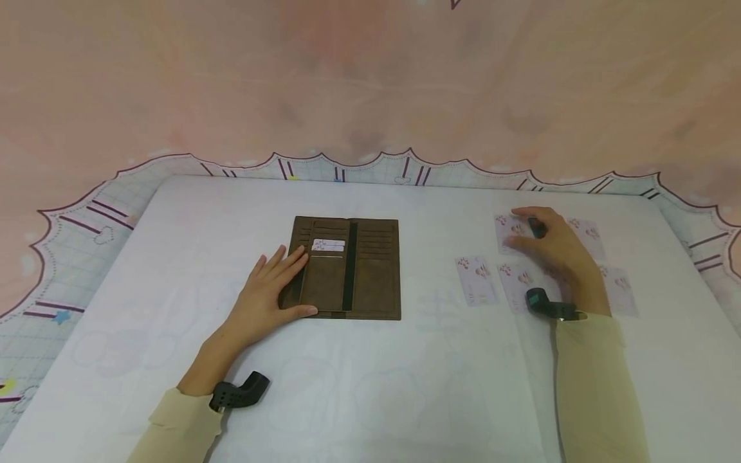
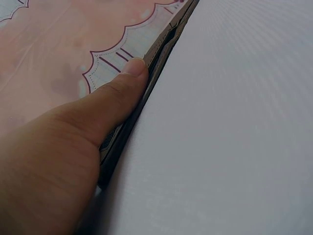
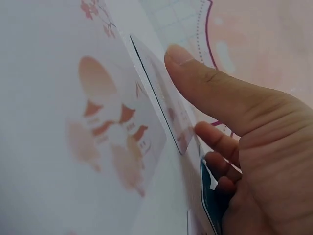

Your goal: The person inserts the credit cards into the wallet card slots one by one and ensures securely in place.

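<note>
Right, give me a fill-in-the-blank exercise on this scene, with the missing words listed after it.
1. The left hand rests flat on the open brown ____, which lies on the white table.
2. The right hand is lifting one edge of a ____ off the table.
3. One card already sits in a slot of the wallet, while the other cards lie beside the ____ hand.

Missing words: wallet; card; right
</note>
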`<state>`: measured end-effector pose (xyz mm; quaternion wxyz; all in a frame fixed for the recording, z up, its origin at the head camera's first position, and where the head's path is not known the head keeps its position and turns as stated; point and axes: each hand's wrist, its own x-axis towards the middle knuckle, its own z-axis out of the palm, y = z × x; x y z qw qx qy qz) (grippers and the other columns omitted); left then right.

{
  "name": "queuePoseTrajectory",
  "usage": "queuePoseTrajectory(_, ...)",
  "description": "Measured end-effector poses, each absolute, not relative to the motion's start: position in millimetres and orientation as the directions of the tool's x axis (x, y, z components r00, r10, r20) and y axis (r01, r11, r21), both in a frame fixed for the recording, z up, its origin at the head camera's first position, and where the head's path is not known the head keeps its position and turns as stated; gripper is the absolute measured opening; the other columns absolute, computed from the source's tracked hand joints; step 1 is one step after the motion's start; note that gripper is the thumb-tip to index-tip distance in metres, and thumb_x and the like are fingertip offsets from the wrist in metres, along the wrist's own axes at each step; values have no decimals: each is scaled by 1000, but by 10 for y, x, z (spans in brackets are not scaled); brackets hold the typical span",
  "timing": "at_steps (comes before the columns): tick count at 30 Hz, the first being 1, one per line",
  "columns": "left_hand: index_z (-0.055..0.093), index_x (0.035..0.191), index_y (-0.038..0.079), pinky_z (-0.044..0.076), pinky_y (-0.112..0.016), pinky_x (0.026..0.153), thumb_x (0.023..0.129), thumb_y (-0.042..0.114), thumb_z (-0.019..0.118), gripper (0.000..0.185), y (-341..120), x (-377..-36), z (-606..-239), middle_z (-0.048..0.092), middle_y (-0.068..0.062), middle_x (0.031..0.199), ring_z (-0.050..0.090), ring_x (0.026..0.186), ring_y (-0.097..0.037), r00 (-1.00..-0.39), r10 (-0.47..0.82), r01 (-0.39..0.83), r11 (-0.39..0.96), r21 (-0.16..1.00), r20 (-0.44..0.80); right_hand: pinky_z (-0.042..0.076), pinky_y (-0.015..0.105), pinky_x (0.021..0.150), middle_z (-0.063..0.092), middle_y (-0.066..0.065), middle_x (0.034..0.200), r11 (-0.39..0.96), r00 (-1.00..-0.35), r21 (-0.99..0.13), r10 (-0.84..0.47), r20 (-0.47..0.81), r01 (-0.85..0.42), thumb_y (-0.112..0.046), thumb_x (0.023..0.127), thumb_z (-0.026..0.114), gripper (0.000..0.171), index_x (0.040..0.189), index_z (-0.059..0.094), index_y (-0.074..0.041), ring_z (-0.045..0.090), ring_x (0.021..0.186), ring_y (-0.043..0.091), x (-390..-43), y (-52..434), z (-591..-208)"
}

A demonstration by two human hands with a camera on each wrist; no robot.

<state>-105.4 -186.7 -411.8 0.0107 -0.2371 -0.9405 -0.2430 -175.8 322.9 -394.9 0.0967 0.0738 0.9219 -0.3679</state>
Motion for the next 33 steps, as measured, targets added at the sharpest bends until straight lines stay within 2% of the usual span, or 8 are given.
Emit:
queuePoseTrajectory(3,37,147,6,1,-49,115,74,44,79,93,-1868,-1048,-4124,29,-9,154,13,144,-32,-889,438,447,770,454,133,25,59,106,17,12,156,732,-971,-654,43,-235,191,-55,76,74,84,147,38,-27,28,128,39,-1758,3222,-3945)
queuePoseTrajectory(7,36,148,6,1,-49,116,74,44,79,93,-1871,-1041,-4123,29,-9,154,13,144,-31,-891,435,442,773,455,125,17,60,109,17,18,153,756,-973,-638,-5,-231,148,-50,77,76,86,147,37,-17,22,131,40,-1762,3209,-3931)
queuePoseTrajectory(15,37,147,6,1,-48,116,74,44,79,93,-1864,-1046,-4124,29,-9,154,13,144,-31,-889,440,448,768,458,131,21,61,106,20,27,145,819,-973,-564,-34,-229,104,-54,78,73,87,141,37,-6,24,125,43,-1806,3189,-3901)
queuePoseTrajectory(19,37,148,7,1,-49,116,74,44,79,93,-1854,-1047,-4124,29,-9,154,13,144,-31,-889,441,445,767,463,124,23,62,104,22,29,141,823,-969,-555,-24,-245,121,-54,76,74,90,138,34,-2,25,123,43,-1815,3184,-3873)
queuePoseTrajectory(25,37,148,7,0,-48,116,74,44,79,93,-1862,-1049,-4119,29,-9,154,12,144,-31,-892,437,439,772,460,118,24,63,104,21,30,143,797,-963,-579,7,-271,169,-52,75,76,95,139,28,-1,25,123,44,-1827,3167,-3864)
queuePoseTrajectory(33,36,148,7,0,-48,116,74,44,79,93,-1876,-1059,-4122,29,-8,155,12,144,-31,-892,435,440,772,459,123,25,64,103,25,28,136,765,-973,-622,22,-230,164,-46,76,78,96,140,22,-2,27,120,43,-1813,3113,-3816)
